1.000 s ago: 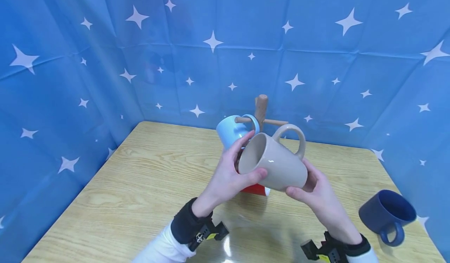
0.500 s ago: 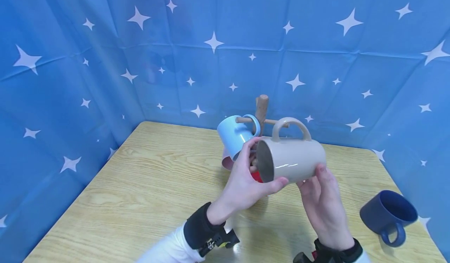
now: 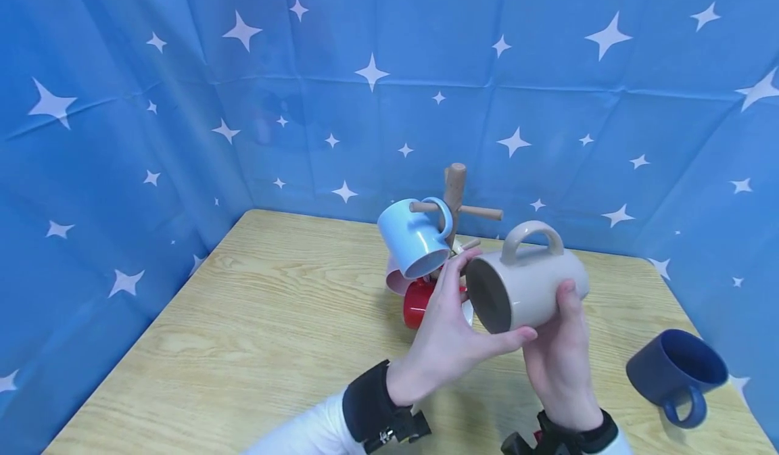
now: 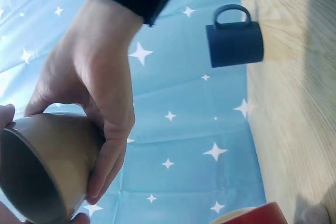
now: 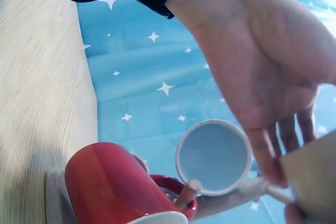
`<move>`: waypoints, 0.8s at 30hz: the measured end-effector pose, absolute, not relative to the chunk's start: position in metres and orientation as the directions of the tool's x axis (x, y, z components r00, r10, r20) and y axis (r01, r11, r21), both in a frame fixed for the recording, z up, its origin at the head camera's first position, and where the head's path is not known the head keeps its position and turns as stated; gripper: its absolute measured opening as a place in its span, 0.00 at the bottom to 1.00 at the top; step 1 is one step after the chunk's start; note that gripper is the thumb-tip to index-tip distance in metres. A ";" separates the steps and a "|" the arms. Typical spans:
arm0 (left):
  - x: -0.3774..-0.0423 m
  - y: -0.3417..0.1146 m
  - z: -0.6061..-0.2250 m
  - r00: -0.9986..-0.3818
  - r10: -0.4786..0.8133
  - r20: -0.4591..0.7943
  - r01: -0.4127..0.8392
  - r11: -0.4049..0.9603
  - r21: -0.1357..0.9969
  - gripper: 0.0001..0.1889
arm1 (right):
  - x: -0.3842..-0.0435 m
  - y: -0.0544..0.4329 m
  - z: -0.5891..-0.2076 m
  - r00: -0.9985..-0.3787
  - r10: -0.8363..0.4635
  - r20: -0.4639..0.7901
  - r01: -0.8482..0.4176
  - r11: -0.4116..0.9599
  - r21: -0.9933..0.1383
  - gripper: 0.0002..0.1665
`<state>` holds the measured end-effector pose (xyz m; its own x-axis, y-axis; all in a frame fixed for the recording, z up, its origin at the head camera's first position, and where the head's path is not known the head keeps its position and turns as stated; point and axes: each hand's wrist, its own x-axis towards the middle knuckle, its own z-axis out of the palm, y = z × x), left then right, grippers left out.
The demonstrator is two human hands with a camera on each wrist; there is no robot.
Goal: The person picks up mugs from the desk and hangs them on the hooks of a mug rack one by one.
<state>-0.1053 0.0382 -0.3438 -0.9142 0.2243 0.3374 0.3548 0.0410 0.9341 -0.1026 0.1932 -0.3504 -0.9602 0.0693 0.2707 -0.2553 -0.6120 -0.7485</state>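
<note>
A beige mug (image 3: 535,289) is held in the air by both hands, lying on its side with its handle up and its mouth toward the left. My left hand (image 3: 447,337) grips it near the mouth, thumb below the rim and fingers behind. At the base end, my right hand (image 3: 562,360) holds it with the thumb on the near side. The left wrist view shows the right hand's fingers wrapped round the base end. Just left of the mug stands a wooden mug tree (image 3: 454,188). A light blue mug (image 3: 408,235) hangs by its handle from one peg; a right-hand peg (image 3: 482,213) is bare.
Lower on the tree are a red mug (image 3: 417,304) and a pale pink mug (image 3: 397,280), partly hidden. A navy mug (image 3: 660,367) lies tilted near the right edge of the wooden table (image 3: 243,320). A blue star-patterned curtain (image 3: 304,103) surrounds the back and sides.
Both hands have moved the beige mug rightward, away from the tree, and rolled it so the handle points up. The right hand's thumb has shifted up the mug's side. More of the red mug shows.
</note>
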 end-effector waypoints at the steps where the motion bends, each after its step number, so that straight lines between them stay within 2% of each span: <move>1: -0.106 0.038 -0.344 -0.914 0.236 0.329 0.351 0.056 0.935 0.53 | -0.103 0.193 -0.349 -0.966 0.099 0.238 -0.249 -0.593 -0.765 0.29; 4: -0.108 0.037 -0.344 -0.910 0.267 0.318 0.353 0.095 0.931 0.52 | -0.103 0.195 -0.345 -0.978 0.158 0.137 -0.202 -0.543 -0.815 0.25; 8: -0.109 0.029 -0.344 -0.883 0.291 0.367 0.422 0.151 0.894 0.50 | -0.103 0.199 -0.342 -0.978 0.189 0.092 -0.178 -0.513 -0.840 0.25; 12: -0.114 0.017 -0.339 -0.803 0.246 0.543 0.585 0.157 0.796 0.39 | -0.104 0.203 -0.341 -0.977 0.189 0.096 -0.179 -0.497 -0.849 0.27; 15: -0.123 0.008 -0.332 -0.715 0.164 0.679 0.699 0.167 0.696 0.30 | -0.105 0.205 -0.340 -0.980 0.182 0.086 -0.166 -0.487 -0.858 0.27; 20: -0.138 -0.004 -0.314 -0.621 0.080 0.780 0.777 0.194 0.599 0.22 | -0.109 0.209 -0.342 -0.982 0.174 0.078 -0.154 -0.482 -0.863 0.26; 24: -0.149 -0.013 -0.299 -0.581 0.067 0.811 0.800 0.231 0.554 0.22 | -0.112 0.212 -0.342 -0.982 0.173 0.077 -0.152 -0.477 -0.866 0.25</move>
<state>-0.1490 -0.0130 -0.2991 -0.5814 0.0669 0.8109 0.7996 0.2310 0.5543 -0.1120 0.2115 -0.3424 -0.9819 0.1731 0.0769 -0.1519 -0.4766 -0.8659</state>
